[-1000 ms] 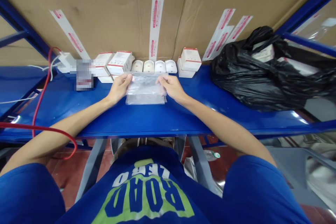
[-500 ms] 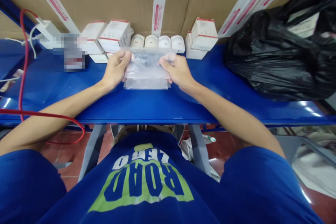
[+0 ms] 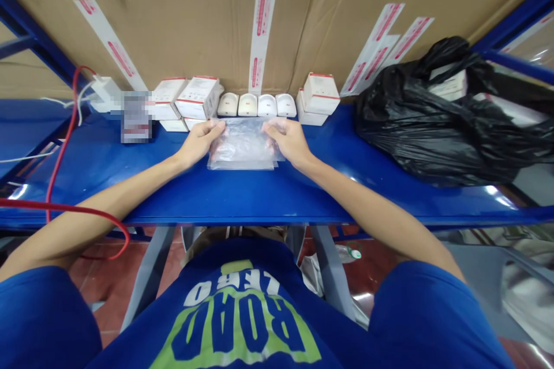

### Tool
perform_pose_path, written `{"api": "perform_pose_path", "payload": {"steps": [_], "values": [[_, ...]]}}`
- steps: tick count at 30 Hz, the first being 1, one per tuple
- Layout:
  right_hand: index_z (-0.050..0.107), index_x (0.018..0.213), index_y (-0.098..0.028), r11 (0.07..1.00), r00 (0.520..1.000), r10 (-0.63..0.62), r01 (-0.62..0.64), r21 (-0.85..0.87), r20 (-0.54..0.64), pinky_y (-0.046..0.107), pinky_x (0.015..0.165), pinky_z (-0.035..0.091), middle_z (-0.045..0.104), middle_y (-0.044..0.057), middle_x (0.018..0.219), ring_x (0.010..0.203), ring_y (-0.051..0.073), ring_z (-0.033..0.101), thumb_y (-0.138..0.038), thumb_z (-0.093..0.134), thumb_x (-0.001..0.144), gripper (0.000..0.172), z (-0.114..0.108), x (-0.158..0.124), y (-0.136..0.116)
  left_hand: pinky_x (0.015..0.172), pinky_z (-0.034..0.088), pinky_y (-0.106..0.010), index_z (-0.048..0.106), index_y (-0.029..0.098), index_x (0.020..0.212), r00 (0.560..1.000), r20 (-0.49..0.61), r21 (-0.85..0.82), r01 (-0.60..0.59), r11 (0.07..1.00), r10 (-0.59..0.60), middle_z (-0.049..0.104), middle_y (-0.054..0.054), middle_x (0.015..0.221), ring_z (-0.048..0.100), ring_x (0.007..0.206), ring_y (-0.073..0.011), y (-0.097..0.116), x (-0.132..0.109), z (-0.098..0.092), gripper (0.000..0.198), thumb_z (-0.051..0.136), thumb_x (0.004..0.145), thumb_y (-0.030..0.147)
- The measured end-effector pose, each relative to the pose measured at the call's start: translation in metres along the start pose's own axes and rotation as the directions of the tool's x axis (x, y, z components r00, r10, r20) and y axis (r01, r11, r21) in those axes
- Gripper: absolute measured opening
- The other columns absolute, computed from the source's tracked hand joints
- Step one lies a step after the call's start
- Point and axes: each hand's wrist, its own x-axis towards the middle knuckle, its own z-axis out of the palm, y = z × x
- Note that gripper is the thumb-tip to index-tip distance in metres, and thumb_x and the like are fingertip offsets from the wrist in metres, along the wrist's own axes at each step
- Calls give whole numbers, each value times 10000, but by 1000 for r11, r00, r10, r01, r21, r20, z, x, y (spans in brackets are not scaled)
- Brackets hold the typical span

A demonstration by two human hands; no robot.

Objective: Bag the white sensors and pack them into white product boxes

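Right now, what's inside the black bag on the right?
A white box and another pale item partly show in the black bag; anything deeper is covered and can't be seen.

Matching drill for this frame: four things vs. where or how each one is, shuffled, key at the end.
1. Clear plastic
2. Black bag
3. Red cable
4. Four pale rounded items

A. Crosses in front of the left forearm in this view
B. Lined up side by side along the cardboard
C. Stretches between the left hand and the right hand, gripped by both
D. At the right on the blue tabletop

Pairs: 1-C, 2-D, 3-A, 4-B
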Motion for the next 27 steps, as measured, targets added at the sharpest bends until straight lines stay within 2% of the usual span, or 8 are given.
{"api": "perform_pose_path", "payload": {"steps": [4, 8, 13, 16, 21, 27], "values": [[619, 685, -192, 999, 999, 23, -24, 28, 43, 232, 452, 402, 525, -57, 451, 364, 77, 470, -190, 550, 1007, 329, 2, -1, 1, 431, 360, -210, 585, 188, 633, 996, -71, 20, -45, 999, 46, 520, 22, 514, 450, 453, -94, 1, 0, -2, 514, 683, 922, 602], [608, 632, -196, 997, 999, 34, -36, 61, 41, 240, 455, 422, 520, -40, 444, 361, 85, 483, -334, 522, 1050, 448, 2, 1, 4, 464, 359, -220, 598, 181, 629, 991, -127, 15, -25, 1000, 27, 547, 3, 553, 452, 487, -101, -1, 1, -5, 480, 653, 948, 534], [602, 621, -200, 995, 998, 44, -48, 89, 50, 246, 429, 420, 522, -27, 445, 350, 90, 473, -537, 512, 1039, 545, 2, 1, 5, 444, 315, -211, 562, 187, 609, 987, -162, -15, -21, 1000, 18, 489, 19, 503, 421, 467, -96, -4, 2, -6, 462, 652, 935, 501], [610, 679, -206, 996, 997, 29, -34, 77, 65, 235, 418, 416, 539, -27, 441, 355, 92, 467, -629, 474, 1026, 564, 0, 1, 6, 428, 355, -214, 583, 191, 648, 993, -115, -80, 0, 997, -9, 530, 14, 509, 476, 449, -105, -2, 1, -5, 446, 674, 904, 546], [600, 730, -214, 998, 999, 12, -15, 69, 49, 227, 406, 409, 536, -42, 434, 340, 92, 455, -563, 430, 1059, 509, -2, 2, 7, 387, 426, -235, 648, 186, 748, 993, 64, -128, 106, 986, -99, 578, 23, 507, 509, 388, -116, 5, -4, 0, 394, 810, 788, 543], [607, 757, -218, 999, 997, 14, -18, 46, 70, 225, 410, 413, 530, -52, 447, 354, 95, 473, -622, 461, 1033, 511, -1, 0, 7, 365, 448, -223, 633, 184, 729, 996, 53, -151, 79, 985, -72, 583, 29, 537, 504, 410, -102, 5, -5, 3, 395, 870, 744, 499]]}}
